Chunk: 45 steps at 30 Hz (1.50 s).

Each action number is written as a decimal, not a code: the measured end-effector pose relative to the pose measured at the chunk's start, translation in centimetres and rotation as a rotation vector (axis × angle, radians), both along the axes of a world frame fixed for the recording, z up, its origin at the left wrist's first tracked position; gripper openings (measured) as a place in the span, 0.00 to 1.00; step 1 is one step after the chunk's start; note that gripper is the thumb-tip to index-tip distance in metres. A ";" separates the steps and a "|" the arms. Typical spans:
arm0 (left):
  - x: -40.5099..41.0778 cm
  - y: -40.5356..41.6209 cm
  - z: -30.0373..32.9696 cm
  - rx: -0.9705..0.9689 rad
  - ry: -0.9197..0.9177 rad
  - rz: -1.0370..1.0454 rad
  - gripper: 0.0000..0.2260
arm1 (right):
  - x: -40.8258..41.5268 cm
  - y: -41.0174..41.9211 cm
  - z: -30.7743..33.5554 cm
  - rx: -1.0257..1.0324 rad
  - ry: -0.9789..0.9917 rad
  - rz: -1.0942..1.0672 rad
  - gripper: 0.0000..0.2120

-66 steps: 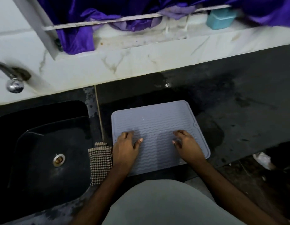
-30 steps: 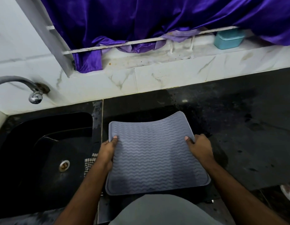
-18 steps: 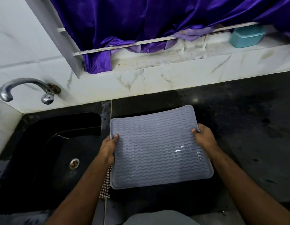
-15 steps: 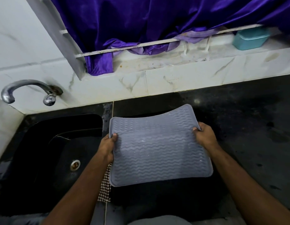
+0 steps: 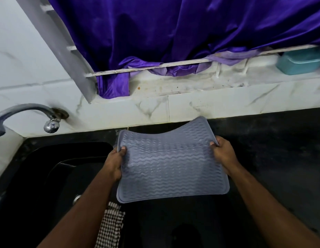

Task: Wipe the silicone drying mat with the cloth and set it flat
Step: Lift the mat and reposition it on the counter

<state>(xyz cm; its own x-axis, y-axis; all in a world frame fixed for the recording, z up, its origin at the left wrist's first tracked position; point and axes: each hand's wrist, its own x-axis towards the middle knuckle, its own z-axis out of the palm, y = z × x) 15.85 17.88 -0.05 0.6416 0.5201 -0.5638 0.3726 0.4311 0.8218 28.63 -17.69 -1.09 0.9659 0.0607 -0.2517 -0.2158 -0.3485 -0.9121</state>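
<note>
Left hand (image 5: 114,162) and right hand (image 5: 224,155) each pinch a side edge of the sagging silicone mat (image 5: 170,163), raised above the tabletop (image 5: 280,149). Checked cloth (image 5: 110,228) lies unused; next, lowering flat seems due.

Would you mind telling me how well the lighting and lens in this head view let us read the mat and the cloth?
Head view: dim light, yet the mat and its wavy ridges read clearly; the black counter and sink swallow detail; wide-angle distortion bends the window frame; the checked cloth lies in shadow, partly hidden by the left forearm.
</note>
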 end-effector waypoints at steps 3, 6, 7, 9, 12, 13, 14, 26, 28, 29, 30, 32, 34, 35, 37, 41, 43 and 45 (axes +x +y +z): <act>1.8 1.1 -1.3 -0.007 -0.004 0.022 0.10 | 2.0 1.2 -0.7 0.001 0.008 -0.010 0.08; 3.6 2.0 -2.9 0.025 0.000 0.030 0.10 | 4.0 2.1 -1.9 -0.039 0.018 0.003 0.08; 4.1 2.3 -3.3 0.046 0.005 0.028 0.11 | 4.4 2.4 -2.2 -0.050 0.020 0.007 0.08; 4.8 2.6 -3.9 0.101 -0.001 0.019 0.12 | 5.2 2.8 -2.9 -0.067 0.023 0.014 0.08; 5.6 2.9 -4.3 0.165 -0.003 0.013 0.12 | 5.6 3.4 -3.6 -0.091 0.007 0.021 0.08; 5.8 3.0 -4.4 0.180 0.009 0.012 0.12 | 5.7 3.5 -3.8 -0.114 -0.003 0.022 0.07; 6.0 3.1 -4.6 0.196 0.021 0.015 0.12 | 5.8 3.7 -3.9 -0.142 -0.016 0.017 0.07; 4.7 2.9 -5.9 0.976 0.215 -0.226 0.29 | 4.4 3.9 -5.4 -0.472 -0.267 0.028 0.21; 4.1 1.9 -5.9 1.149 0.242 -0.309 0.29 | 3.7 4.2 -5.5 -0.600 -0.318 0.069 0.28; 3.7 1.5 -6.1 1.226 0.236 -0.355 0.28 | 3.2 4.4 -5.5 -0.664 -0.348 0.090 0.30; 3.5 1.1 -6.3 1.286 0.215 -0.400 0.27 | 2.7 4.6 -5.6 -0.721 -0.383 0.112 0.31; 3.3 0.4 -6.9 1.357 0.168 -0.478 0.25 | 1.5 5.2 -5.7 -0.814 -0.432 0.161 0.31; 3.0 -0.2 -7.3 1.371 0.156 -0.540 0.25 | 0.3 6.1 -5.7 -0.869 -0.477 0.221 0.29; 2.7 -0.4 -7.6 1.360 0.161 -0.559 0.25 | -0.3 6.6 -5.7 -0.871 -0.498 0.257 0.27; 2.0 -0.6 -8.3 1.337 0.162 -0.583 0.27 | -1.3 7.8 -5.7 -0.817 -0.525 0.352 0.24; 1.4 -0.2 -9.1 1.353 0.131 -0.633 0.27 | -3.5 10.1 -6.2 -0.739 -0.512 0.572 0.27; 1.4 -0.1 -9.1 1.335 0.128 -0.661 0.27 | -4.4 10.8 -7.0 -0.780 -0.468 0.629 0.30; 1.4 -0.1 -9.0 1.326 0.131 -0.683 0.27 | -5.0 11.0 -7.4 -0.810 -0.469 0.631 0.31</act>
